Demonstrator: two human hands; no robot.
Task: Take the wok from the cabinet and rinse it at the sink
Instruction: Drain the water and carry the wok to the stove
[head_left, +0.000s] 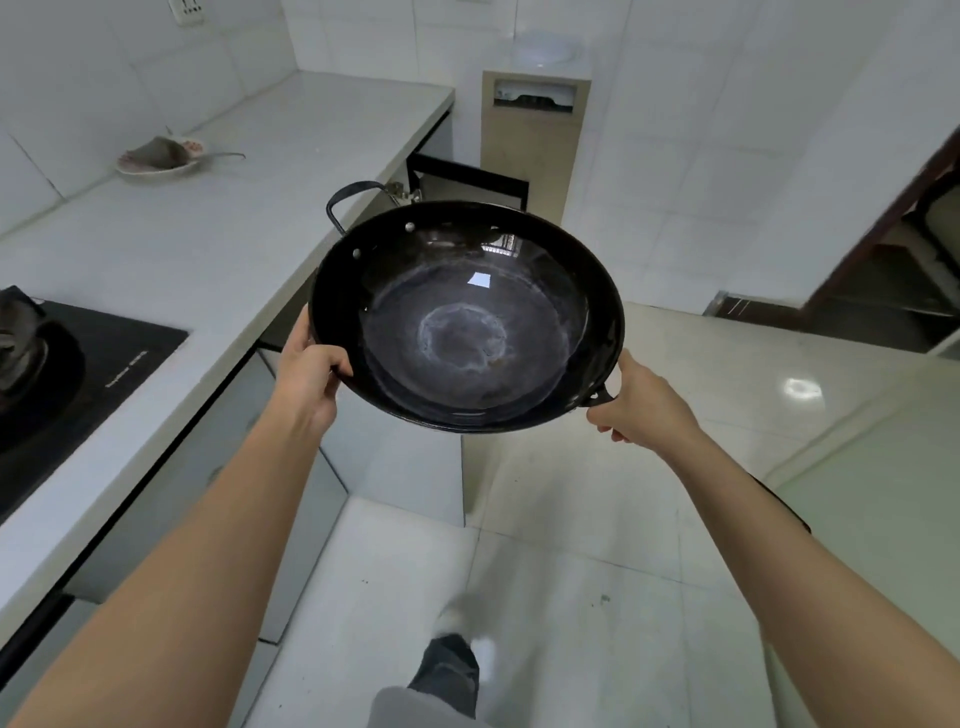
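A black round wok (467, 322) with two loop handles hangs in the air in front of me, tilted so that its worn inside faces the camera. My left hand (311, 371) grips its near-left rim, thumb over the edge. My right hand (641, 400) holds the near-right handle, which is mostly hidden in the hand. The far handle (353, 200) sticks up free. Behind the wok a lower cabinet door (467, 179) stands open. No sink is in view.
A white countertop (208, 234) runs along the left with a black gas hob (78, 374) and a plate with a rag (158, 158) on it. A beige cabinet (530, 130) stands at the back. Tiled floor lies below, a doorway at the right.
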